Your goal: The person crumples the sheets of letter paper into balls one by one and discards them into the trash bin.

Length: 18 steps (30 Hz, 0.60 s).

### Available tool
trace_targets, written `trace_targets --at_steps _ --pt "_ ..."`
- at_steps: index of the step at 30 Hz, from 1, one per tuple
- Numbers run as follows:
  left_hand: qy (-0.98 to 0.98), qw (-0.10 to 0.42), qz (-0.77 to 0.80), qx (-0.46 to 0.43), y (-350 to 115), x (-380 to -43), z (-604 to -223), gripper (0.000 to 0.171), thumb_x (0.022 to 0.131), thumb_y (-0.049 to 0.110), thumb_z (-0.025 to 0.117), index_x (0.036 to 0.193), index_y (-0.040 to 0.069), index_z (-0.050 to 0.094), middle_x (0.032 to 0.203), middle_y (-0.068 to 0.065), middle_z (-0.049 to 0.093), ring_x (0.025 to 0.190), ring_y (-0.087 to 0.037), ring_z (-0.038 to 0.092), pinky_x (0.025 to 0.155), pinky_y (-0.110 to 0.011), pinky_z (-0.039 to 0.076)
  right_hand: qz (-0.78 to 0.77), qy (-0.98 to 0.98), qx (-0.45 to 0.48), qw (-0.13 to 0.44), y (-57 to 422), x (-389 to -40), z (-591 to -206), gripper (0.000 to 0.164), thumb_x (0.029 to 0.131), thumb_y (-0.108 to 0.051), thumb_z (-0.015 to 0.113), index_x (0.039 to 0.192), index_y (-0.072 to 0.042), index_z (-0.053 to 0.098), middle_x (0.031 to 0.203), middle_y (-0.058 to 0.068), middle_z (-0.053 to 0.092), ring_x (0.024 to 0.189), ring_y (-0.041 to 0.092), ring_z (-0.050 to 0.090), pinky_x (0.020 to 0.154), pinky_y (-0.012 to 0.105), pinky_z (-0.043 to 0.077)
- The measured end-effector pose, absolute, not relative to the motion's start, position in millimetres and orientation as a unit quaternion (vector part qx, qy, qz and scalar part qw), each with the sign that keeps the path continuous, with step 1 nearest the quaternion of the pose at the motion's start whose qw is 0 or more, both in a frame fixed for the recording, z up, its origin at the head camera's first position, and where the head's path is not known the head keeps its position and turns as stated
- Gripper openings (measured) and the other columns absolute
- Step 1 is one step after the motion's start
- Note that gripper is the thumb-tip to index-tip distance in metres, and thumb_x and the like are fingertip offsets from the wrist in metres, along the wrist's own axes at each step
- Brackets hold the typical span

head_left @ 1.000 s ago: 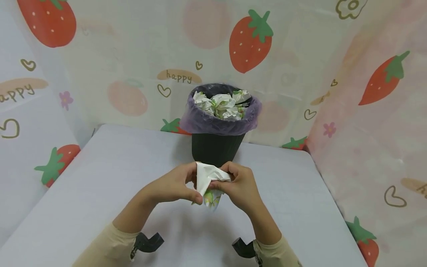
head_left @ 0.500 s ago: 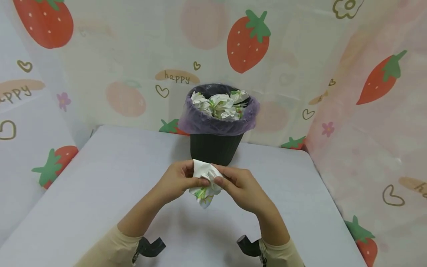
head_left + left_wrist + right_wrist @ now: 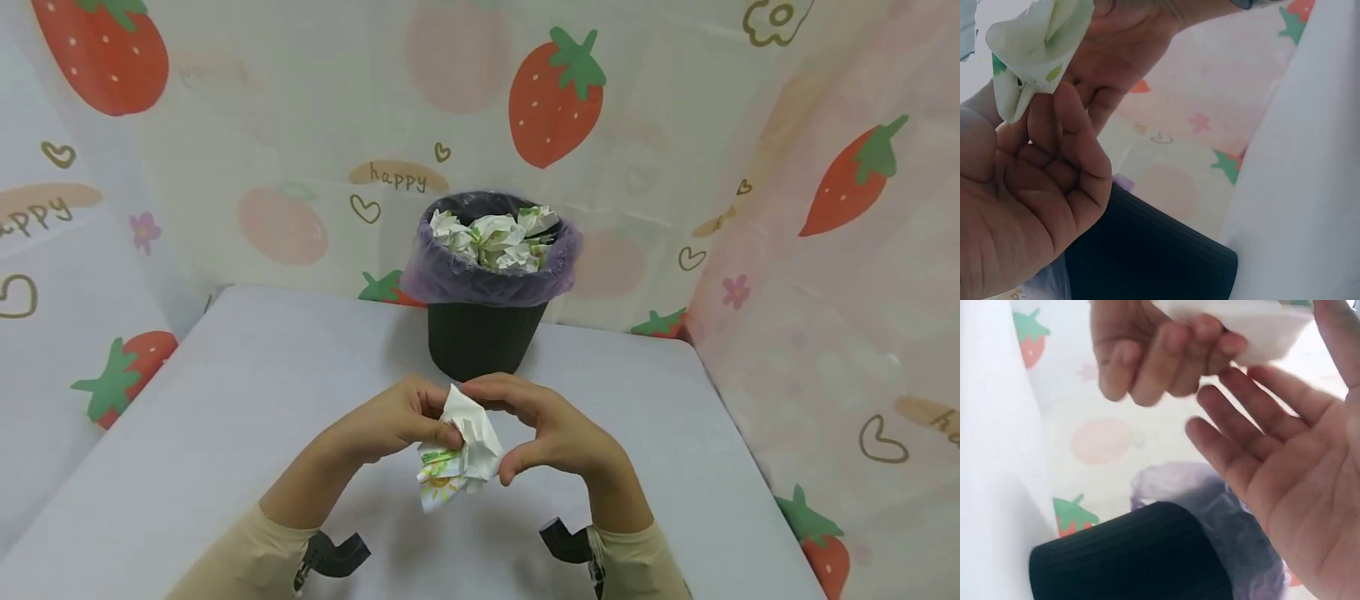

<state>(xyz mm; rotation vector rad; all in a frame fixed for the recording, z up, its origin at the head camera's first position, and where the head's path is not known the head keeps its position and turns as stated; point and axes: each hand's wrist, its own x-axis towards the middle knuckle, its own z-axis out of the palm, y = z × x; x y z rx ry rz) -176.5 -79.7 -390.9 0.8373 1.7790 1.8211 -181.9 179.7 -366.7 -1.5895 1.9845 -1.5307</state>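
A partly crumpled sheet of paper, white on one side and printed with green and yellow drawings on the other, is held above the table in front of the bin. My left hand pinches it between thumb and fingers; the left wrist view shows the folded paper above the curled fingers. Around the paper's right side my right hand is spread, thumb apart from the fingers, its fingertips close to the sheet. In the right wrist view the right palm faces the paper with fingers extended.
Behind the hands stands a black trash bin with a purple bag folded over its rim. Several crumpled papers fill its top. The white table is enclosed by strawberry-printed curtains.
Both hands gripped the paper before; the right has since loosened and spread away from it. The paper has been folded and crumpled further and turned, its printed corner now at lower left.
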Motion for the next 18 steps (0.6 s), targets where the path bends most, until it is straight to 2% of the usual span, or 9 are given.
trace_targets --at_steps 6,11,15,18 --pt "0.671 0.215 0.663 0.254 -74.8 -175.5 -394.1 0.037 0.084 0.018 0.085 0.104 -0.010 0.073 0.084 0.000 0.074 0.076 -0.013 0.068 0.069 -0.024 0.057 -0.541 0.682 -0.485 0.086 171.1 -178.1 -373.4 0.096 0.072 -0.050 0.083 0.148 -0.003 0.049 0.144 0.016 0.055 0.136 0.029 0.051 0.117 0.042 0.039" --pt "0.689 0.209 0.658 0.222 -71.3 -172.2 -391.0 0.039 0.082 0.024 0.087 0.099 -0.009 0.076 0.079 0.000 0.074 0.076 -0.011 0.067 0.068 -0.024 0.056 -0.553 0.683 -0.467 0.098 168.6 -173.8 -373.3 0.095 0.074 -0.045 0.084 0.151 -0.004 0.048 0.146 0.015 0.056 0.138 0.024 0.050 0.117 0.035 0.039" --pt "0.702 0.196 0.660 0.184 -68.4 -168.5 -386.8 0.041 0.080 0.033 0.088 0.097 -0.003 0.078 0.078 0.000 0.074 0.076 -0.014 0.067 0.070 -0.027 0.056 -0.559 0.667 -0.490 0.041 165.4 -170.4 -370.3 0.072 0.081 -0.024 0.086 0.141 0.003 0.057 0.134 0.020 0.062 0.128 0.026 0.057 0.112 0.036 0.045" --pt "0.705 0.181 0.667 0.158 -68.7 -166.8 -385.4 0.037 0.082 0.035 0.087 0.092 0.001 0.076 0.078 0.001 0.072 0.081 -0.015 0.065 0.073 -0.029 0.055 -0.562 0.669 -0.487 0.012 160.5 -167.7 -367.4 0.058 0.083 -0.008 0.084 0.135 0.004 0.062 0.129 0.020 0.065 0.123 0.026 0.060 0.108 0.037 0.049"
